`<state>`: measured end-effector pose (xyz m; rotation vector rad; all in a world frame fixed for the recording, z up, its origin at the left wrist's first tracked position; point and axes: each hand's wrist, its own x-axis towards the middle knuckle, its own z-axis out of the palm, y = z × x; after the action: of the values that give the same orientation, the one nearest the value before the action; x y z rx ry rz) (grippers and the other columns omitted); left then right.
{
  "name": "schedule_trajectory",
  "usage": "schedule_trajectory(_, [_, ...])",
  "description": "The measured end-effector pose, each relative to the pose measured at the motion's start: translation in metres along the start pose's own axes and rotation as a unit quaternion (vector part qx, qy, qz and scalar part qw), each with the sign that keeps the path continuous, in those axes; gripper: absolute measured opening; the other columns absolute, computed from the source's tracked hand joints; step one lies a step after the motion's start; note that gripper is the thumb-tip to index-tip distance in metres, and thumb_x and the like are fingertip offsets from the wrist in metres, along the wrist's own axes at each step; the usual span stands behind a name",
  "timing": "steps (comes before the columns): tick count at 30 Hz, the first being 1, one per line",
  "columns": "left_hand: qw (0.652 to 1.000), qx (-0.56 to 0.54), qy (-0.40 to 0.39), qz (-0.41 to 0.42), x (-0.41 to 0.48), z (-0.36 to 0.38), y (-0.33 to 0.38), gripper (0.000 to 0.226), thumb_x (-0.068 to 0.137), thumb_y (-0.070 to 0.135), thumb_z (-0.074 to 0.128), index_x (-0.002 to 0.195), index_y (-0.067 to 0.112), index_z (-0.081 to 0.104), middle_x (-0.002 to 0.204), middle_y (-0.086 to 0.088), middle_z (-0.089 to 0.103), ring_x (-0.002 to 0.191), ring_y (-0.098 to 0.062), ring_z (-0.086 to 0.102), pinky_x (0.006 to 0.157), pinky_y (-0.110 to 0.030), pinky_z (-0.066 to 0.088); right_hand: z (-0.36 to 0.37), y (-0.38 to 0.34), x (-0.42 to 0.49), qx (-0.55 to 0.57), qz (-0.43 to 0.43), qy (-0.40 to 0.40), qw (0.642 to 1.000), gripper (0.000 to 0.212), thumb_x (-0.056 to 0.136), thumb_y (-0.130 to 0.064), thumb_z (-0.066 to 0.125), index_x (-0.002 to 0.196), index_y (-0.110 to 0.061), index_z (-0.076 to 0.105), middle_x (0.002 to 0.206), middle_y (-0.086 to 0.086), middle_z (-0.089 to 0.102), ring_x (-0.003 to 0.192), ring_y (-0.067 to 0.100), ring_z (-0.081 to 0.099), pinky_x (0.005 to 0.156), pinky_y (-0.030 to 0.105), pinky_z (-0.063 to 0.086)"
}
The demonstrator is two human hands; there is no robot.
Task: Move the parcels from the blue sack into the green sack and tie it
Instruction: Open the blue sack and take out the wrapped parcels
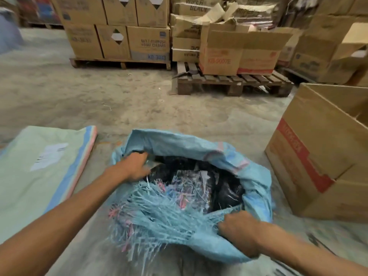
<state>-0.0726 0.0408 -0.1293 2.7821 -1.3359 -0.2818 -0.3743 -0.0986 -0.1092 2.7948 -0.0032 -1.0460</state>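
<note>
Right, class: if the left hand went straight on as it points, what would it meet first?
Probably the black parcels inside the blue sack: the left hand points across the rim at them, though blur makes depth unclear.

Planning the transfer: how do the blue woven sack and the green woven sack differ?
The blue woven sack stands open, full of dark parcels; the pale green woven sack lies flat. The blue sack's rim is frayed and gripped by the right hand; the green sack is untouched. Both have pink stripes.
</note>
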Motion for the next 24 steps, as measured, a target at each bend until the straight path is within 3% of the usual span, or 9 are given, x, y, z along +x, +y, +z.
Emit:
schedule_trajectory(3, [0.995, 0.090, -0.025, 0.027, -0.019, 0.004, 0.029, 0.081, 0.080, 0.058, 0.066, 0.139, 0.011, 0.038, 0.138, -0.014, 0.048, 0.126, -0.032, 0.048, 0.101, -0.042, 0.043, 0.010, 0.002, 0.005, 0.087, 0.054, 0.167, 0.981, 0.019, 0.092, -0.026, 0.052, 0.108, -0.019, 0.061, 0.111, 0.010, 0.061, 0.105, 0.035, 0.062, 0.078, 0.042, 0.051])
schedule_trajectory(6, [0.975, 0.202, -0.089, 0.030, -0.046, 0.010, 0.050, 0.122, 0.069, 0.066, 0.074, 0.155, 0.013, 0.006, 0.152, -0.014, 0.031, 0.139, -0.034, 0.034, 0.112, -0.049, 0.030, 0.000, 0.018, 0.019, 0.168, 0.134, 0.282, 0.935, 0.042, 0.083, -0.046, 0.063, 0.117, -0.026, 0.050, 0.115, 0.002, 0.048, 0.112, 0.027, 0.053, 0.076, 0.036, 0.047])
schedule_trajectory(9, [0.937, 0.331, -0.108, 0.016, -0.075, 0.033, 0.048, 0.092, 0.090, 0.038, 0.061, 0.155, 0.006, 0.004, 0.151, -0.019, 0.028, 0.142, -0.036, 0.027, 0.119, -0.046, 0.018, -0.010, 0.049, 0.033, 0.163, 0.256, 0.271, 0.914, 0.087, 0.070, -0.061, 0.074, 0.137, -0.021, 0.036, 0.131, 0.012, 0.039, 0.129, 0.033, 0.037, 0.091, 0.039, 0.048])
schedule_trajectory(12, [0.937, 0.334, -0.104, 0.009, -0.095, 0.044, 0.046, 0.079, 0.091, 0.031, 0.056, 0.151, 0.003, 0.013, 0.146, -0.019, 0.034, 0.138, -0.034, 0.031, 0.117, -0.041, 0.023, -0.012, 0.069, 0.045, 0.108, 0.309, 0.179, 0.928, 0.110, 0.067, -0.068, 0.077, 0.147, -0.013, 0.026, 0.141, 0.020, 0.033, 0.136, 0.038, 0.030, 0.104, 0.043, 0.042])
schedule_trajectory(15, [0.958, 0.260, -0.120, 0.004, -0.098, 0.032, 0.051, 0.101, 0.084, 0.050, 0.065, 0.152, 0.002, 0.008, 0.146, -0.018, 0.034, 0.137, -0.033, 0.034, 0.117, -0.039, 0.025, -0.019, 0.066, 0.052, 0.111, 0.286, 0.129, 0.943, 0.108, 0.068, -0.064, 0.077, 0.149, -0.015, 0.025, 0.145, 0.019, 0.033, 0.139, 0.038, 0.029, 0.110, 0.048, 0.035])
schedule_trajectory(18, [0.995, 0.052, -0.091, 0.003, -0.082, 0.013, 0.059, 0.066, 0.085, 0.050, 0.062, 0.129, 0.011, 0.033, 0.112, -0.006, 0.052, 0.100, -0.024, 0.054, 0.088, -0.036, 0.046, -0.040, 0.071, 0.057, 0.208, 0.239, 0.141, 0.938, 0.093, 0.072, -0.062, 0.071, 0.146, -0.018, 0.038, 0.143, 0.014, 0.044, 0.133, 0.034, 0.043, 0.108, 0.046, 0.040])
schedule_trajectory(21, [0.997, -0.079, -0.024, 0.004, -0.062, 0.007, 0.066, 0.041, 0.086, 0.044, 0.060, 0.111, 0.014, 0.047, 0.098, -0.003, 0.058, 0.086, -0.021, 0.058, 0.080, -0.042, 0.053, -0.057, 0.077, 0.068, 0.249, 0.192, 0.215, 0.924, 0.061, 0.080, -0.055, 0.066, 0.119, -0.009, 0.066, 0.097, 0.010, 0.069, 0.092, 0.028, 0.065, 0.081, 0.041, 0.058])
schedule_trajectory(22, [0.997, -0.078, 0.008, 0.007, -0.056, 0.009, 0.067, 0.039, 0.084, 0.041, 0.061, 0.110, 0.015, 0.049, 0.100, -0.003, 0.057, 0.088, -0.021, 0.058, 0.081, -0.042, 0.053, -0.060, 0.077, 0.074, 0.254, 0.187, 0.223, 0.922, 0.049, 0.083, -0.052, 0.066, 0.102, -0.007, 0.070, 0.080, 0.008, 0.067, 0.080, 0.028, 0.066, 0.073, 0.039, 0.059])
schedule_trajectory(24, [0.997, -0.024, 0.064, 0.025, -0.045, 0.021, 0.067, 0.039, 0.081, 0.031, 0.065, 0.111, 0.013, 0.050, 0.110, -0.005, 0.054, 0.099, -0.022, 0.054, 0.085, -0.037, 0.051, -0.063, 0.076, 0.089, 0.262, 0.181, 0.208, 0.925, 0.047, 0.087, -0.052, 0.067, 0.082, -0.005, 0.067, 0.073, 0.009, 0.066, 0.078, 0.032, 0.068, 0.068, 0.038, 0.055])
